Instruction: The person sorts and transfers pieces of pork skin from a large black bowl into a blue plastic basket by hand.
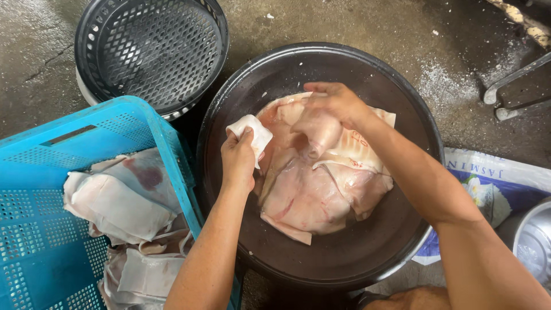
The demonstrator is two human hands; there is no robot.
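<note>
Gripping a folded white edge of pork skin (250, 133), the left hand (238, 159) is closed on it over the black basin (321, 261). Fingers of the right hand (336, 103) curl round a pink flap of the slab (313, 183) lying in the basin. A blue crate (34, 241) (left) holds more pieces; a printed white-and-blue sack (488, 183) lies right, with a black perforated basket (152, 51) beyond.

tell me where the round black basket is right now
In the head view the round black basket sits on the floor at upper left, just behind the blue crate and left of the black basin.
</note>
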